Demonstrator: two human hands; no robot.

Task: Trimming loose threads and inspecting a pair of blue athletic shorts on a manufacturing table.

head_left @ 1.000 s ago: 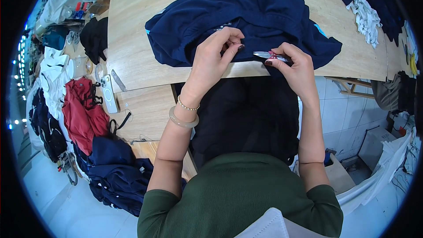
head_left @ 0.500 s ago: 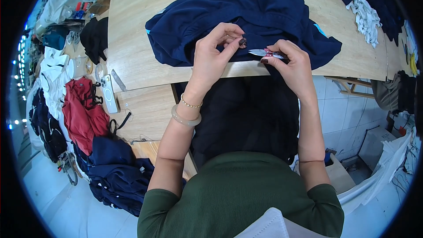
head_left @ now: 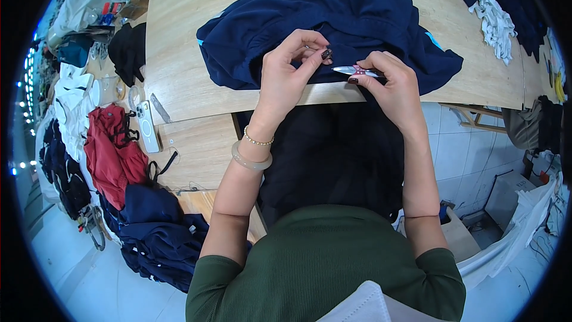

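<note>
A navy garment lies bunched on the wooden table in front of me, with light-blue patches showing at both ends. Over its near edge, my left hand is pinched, thumb against fingers; what it holds is too small to make out. Just to the right, my right hand grips a pair of thread snips, their silver blades aimed left at my left fingertips. A narrow gap separates blade tips and fingers. The blades look close together.
A phone and a metal ruler lie on the table's left side. Red cloth and dark garments are heaped at left. White scraps rest at far right beside dark fabric.
My right hand has shifted slightly left, bringing the snips nearer my left fingertips. My left hand and the garment have hardly moved.
</note>
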